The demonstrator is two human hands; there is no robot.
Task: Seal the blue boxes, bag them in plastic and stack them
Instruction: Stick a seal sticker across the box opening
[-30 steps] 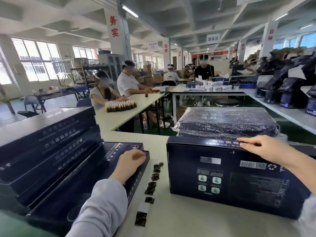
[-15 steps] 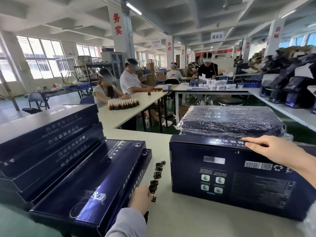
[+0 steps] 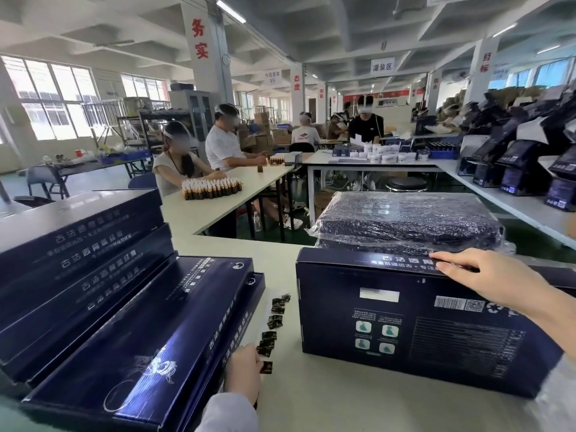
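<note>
A dark blue box (image 3: 405,325) stands on its long edge on the table, its printed back facing me. My right hand (image 3: 486,272) rests with straight fingers on its top edge. To the left, a flat blue box (image 3: 140,353) leans against a stack of similar blue boxes (image 3: 87,269). My left hand (image 3: 243,372) sits beside that box's near right edge, fingers curled, with its fingertips at the lowest dark sticker of a sticker strip (image 3: 274,319). Whether it pinches the sticker is unclear. Behind the upright box lies a pile of boxes wrapped in clear plastic (image 3: 405,222).
The pale table (image 3: 327,406) carries everything. Clear plastic shows at the lower right corner (image 3: 558,400). Beyond, seated people work at a table with several small bottles (image 3: 212,188). Open dark boxes (image 3: 523,169) line a bench on the right.
My left hand has left the top of the flat blue box and come toward me to the near end of the sticker strip. My right hand has stayed on the upright box.
</note>
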